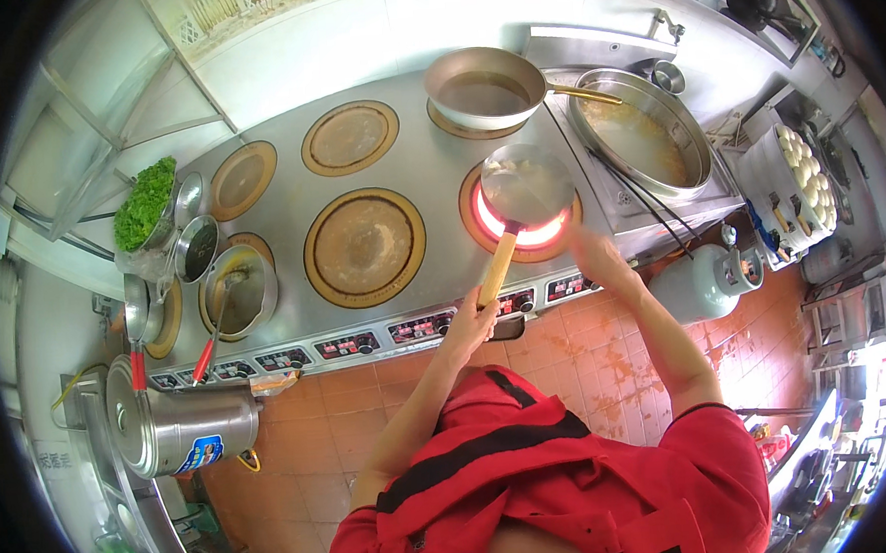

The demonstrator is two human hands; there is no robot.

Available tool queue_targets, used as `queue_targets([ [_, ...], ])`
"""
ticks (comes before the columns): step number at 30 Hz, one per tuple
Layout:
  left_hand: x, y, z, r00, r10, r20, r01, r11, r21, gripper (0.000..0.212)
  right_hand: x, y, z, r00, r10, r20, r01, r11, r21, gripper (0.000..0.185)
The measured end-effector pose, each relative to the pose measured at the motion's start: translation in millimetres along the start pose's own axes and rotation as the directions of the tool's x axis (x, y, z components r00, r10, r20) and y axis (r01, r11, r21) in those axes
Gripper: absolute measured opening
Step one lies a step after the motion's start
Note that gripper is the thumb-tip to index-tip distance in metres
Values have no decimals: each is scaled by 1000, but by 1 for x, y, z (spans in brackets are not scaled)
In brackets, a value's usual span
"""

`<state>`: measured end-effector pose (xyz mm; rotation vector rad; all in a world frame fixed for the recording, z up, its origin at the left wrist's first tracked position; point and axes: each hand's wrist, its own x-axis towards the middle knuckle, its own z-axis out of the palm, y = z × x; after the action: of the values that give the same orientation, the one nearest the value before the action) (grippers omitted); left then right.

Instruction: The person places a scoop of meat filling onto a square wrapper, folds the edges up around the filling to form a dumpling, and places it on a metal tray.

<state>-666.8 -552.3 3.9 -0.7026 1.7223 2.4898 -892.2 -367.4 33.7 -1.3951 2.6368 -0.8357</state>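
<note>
My left hand (474, 326) is closed around the wooden handle of a small saucepan (528, 184). The pan holds cloudy liquid with pale pieces in it, and it sits over the back part of a burner (520, 235) that glows red. To the right of this burner is my right hand (598, 257), blurred, near the stove's front edge; whether it holds anything cannot be told. Behind the saucepan stands a wide frying pan (487, 94) with dark liquid and a gold-coloured handle. A large steel pot (642, 142) of cloudy broth is at the right.
Leafy greens (145, 206) fill a bowl at the far left, near a pot with a ladle (237, 291). Long dark chopsticks (645, 198) jut past the stove edge by the broth pot. A gas cylinder (695, 284) and a steamer of buns (802, 175) stand on the right.
</note>
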Motion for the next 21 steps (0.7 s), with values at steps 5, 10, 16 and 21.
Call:
queue_targets([
  [5, -3, 6, -1, 999, 33, 6, -33, 999, -1, 31, -25, -27, -19, 997, 38, 64, -50, 980, 191, 35],
  [10, -4, 7, 4, 999, 52, 13, -52, 998, 19, 39, -56, -23, -57, 971, 123, 203, -114, 992, -55, 37],
  [16, -3, 4, 3, 999, 47, 8, -48, 998, 31, 36, -53, -18, -89, 974, 161, 156, -69, 877, -476, 36],
  [21, -6, 6, 1, 999, 38, -30, -39, 999, -5, 30, -26, 13, -55, 988, 152, 38, -120, 891, -437, 37],
])
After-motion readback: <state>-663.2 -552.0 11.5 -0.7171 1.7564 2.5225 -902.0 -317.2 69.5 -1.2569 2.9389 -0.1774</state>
